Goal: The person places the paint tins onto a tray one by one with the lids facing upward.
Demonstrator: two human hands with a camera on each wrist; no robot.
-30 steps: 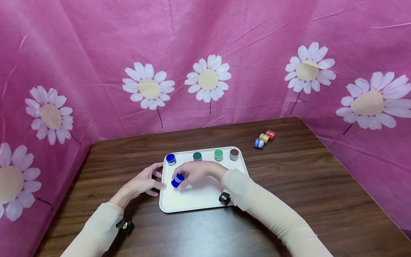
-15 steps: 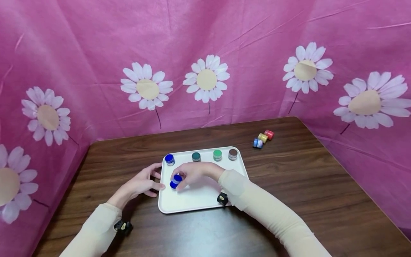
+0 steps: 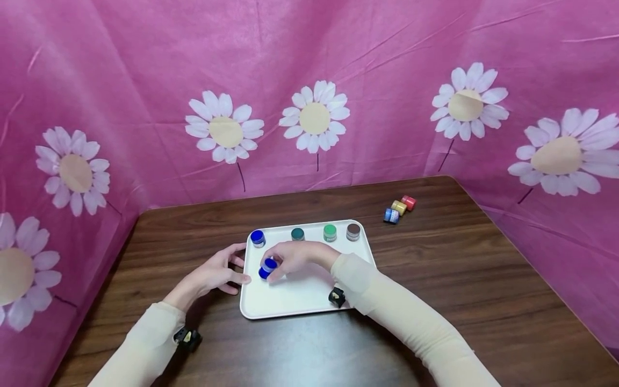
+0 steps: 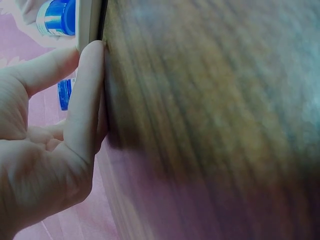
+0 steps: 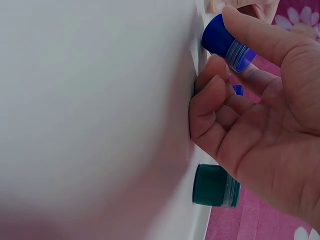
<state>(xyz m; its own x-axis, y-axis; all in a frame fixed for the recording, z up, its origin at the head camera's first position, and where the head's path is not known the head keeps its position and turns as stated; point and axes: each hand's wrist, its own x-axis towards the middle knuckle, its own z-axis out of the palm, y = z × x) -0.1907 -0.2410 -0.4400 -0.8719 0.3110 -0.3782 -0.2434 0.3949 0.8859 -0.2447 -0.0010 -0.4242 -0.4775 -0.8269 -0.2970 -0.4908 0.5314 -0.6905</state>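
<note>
My right hand (image 3: 292, 258) holds a small dark blue paint jar (image 5: 222, 41) between thumb and fingers over the left part of a white tray (image 3: 300, 301). The jar is tilted, with a clear ribbed band round it; I cannot tell whether its base touches the tray. My left hand (image 3: 215, 271) is at the tray's left edge, thumb and forefinger touching the rim. Along the tray's far side stand another blue jar (image 3: 258, 238), a dark teal jar (image 3: 297, 234), a green jar (image 3: 330, 233) and a brown jar (image 3: 353, 231). My right hand partly hides the teal one.
To the right, behind the tray, a light blue jar (image 3: 391, 216), a yellow jar (image 3: 398, 207) and a red jar (image 3: 408, 202) lie close together on the brown wooden table (image 3: 459, 269). A pink curtain (image 3: 377, 70) printed with white flowers surrounds the table's back and sides.
The blue jar in my right hand shifts very slightly over the tray. My left hand keeps its place at the rim. The whole view sways a little with the head.
</note>
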